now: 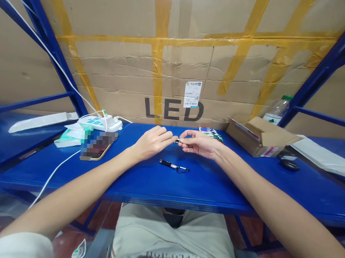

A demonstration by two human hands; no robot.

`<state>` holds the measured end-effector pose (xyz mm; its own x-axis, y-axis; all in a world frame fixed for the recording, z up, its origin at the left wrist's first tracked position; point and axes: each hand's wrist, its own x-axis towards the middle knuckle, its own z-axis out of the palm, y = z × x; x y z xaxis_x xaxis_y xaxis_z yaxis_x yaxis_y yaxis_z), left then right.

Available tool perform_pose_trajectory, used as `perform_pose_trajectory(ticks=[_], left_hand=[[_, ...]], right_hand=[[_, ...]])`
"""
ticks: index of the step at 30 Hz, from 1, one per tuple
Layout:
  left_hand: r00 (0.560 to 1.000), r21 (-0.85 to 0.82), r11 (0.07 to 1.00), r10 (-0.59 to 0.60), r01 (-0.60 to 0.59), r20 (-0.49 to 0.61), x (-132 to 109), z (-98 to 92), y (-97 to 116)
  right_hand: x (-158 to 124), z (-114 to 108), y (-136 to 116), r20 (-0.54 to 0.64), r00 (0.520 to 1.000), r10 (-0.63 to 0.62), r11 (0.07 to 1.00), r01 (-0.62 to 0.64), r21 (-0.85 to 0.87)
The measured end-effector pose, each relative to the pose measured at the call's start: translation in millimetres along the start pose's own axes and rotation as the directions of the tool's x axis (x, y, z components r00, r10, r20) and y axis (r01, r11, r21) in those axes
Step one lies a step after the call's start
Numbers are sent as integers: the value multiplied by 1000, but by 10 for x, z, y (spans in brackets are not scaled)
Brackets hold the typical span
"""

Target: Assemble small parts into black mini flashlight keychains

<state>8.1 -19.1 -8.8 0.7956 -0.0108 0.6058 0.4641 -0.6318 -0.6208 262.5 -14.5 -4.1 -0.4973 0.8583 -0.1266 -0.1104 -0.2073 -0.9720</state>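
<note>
Both hands — left hand (152, 142), right hand (199, 143) — pinch a tiny metal part (177, 140) mid-surface; a slip could drop it beside the black pen light (173, 166).

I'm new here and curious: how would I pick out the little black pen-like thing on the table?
Find the blue table before the cardboard marked LED. Just nearer than the two hands, the black penlight lies alone, a clip at its right end; the coloured pens are bunched farther back.

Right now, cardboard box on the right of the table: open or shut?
Open. The cardboard box has its flaps folded outward, away from the top. What is inside cannot be told from this angle.
</note>
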Motion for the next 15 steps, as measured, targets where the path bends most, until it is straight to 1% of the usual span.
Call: perform_pose_trajectory(ticks=[3,6,8,10,13,15], left_hand=[[996,-18,997,-76,77,55,-28,44,5],[987,-51,988,-138,143,83,-38,61,12],[980,-91,979,-176,184,90,-40,56,10],[974,-123,969,-201,214,107,-42,44,1],[963,-154,956,-226,248,146,-50,32,-19],[955,-198,940,-246,277,165,-58,33,-27]], right_hand=[[35,40,64,-48,989,-137,989,134,-66],[77,73,129,-79,951,-298,940,278,-198],[99,78,154,-70,922,-380,893,346,-287],[113,71,161,-45,907,-418,860,379,-343],[114,55,154,-4,903,-429,832,394,-390],[101,52,147,8,891,-454,801,412,-434]])
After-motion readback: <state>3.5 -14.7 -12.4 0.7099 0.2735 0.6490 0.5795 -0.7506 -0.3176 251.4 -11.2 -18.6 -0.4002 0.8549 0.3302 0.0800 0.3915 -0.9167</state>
